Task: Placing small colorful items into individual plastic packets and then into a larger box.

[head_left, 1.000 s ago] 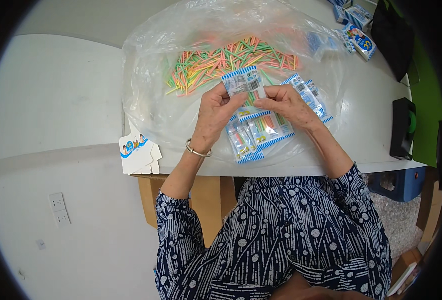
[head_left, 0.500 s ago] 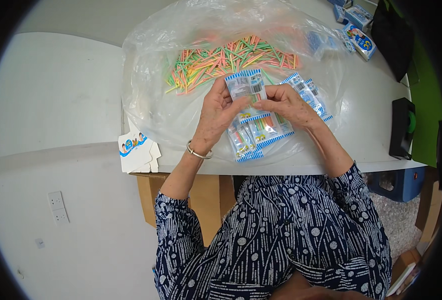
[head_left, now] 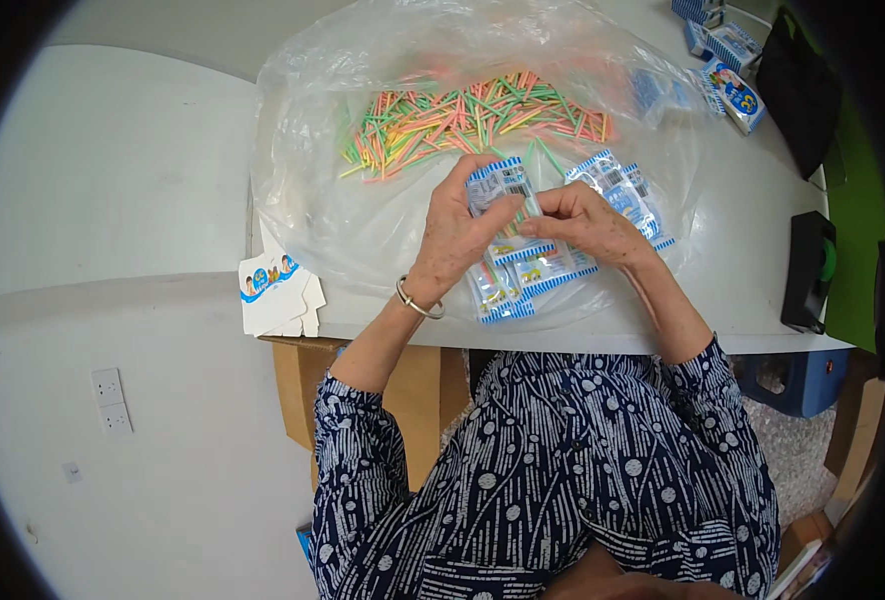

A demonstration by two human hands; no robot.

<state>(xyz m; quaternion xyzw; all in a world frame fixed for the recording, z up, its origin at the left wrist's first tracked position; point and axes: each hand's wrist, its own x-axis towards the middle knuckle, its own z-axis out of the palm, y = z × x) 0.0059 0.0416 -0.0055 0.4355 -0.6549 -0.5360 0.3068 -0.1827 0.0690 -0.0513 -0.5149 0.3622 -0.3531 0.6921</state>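
Observation:
Between my two hands is a small clear packet (head_left: 495, 186) with blue-striped ends and coloured sticks showing inside. My left hand (head_left: 460, 222) grips its left side, thumb across the front; a metal bangle circles that wrist. Fingers and thumb of my right hand (head_left: 593, 225) pinch its right edge. Under and just below my hands lie more such packets (head_left: 555, 270), and another group of packets (head_left: 618, 195) rests to the right of my right hand. Beyond my hands, pink, green and yellow sticks (head_left: 478, 115) lie heaped on a large clear plastic bag (head_left: 303, 180).
White printed cards (head_left: 275, 300) lie at the table's front left edge. A black tape dispenser (head_left: 808, 270) stands at the right. Small blue-and-white boxes (head_left: 733, 95) and a black cloth-like item (head_left: 801, 95) are at the far right. A cardboard box (head_left: 408, 410) is below the table edge.
My left thumb has moved up and right across the packet, and the packet is slightly more tilted. The whole view has shifted a little. Both hands keep hold.

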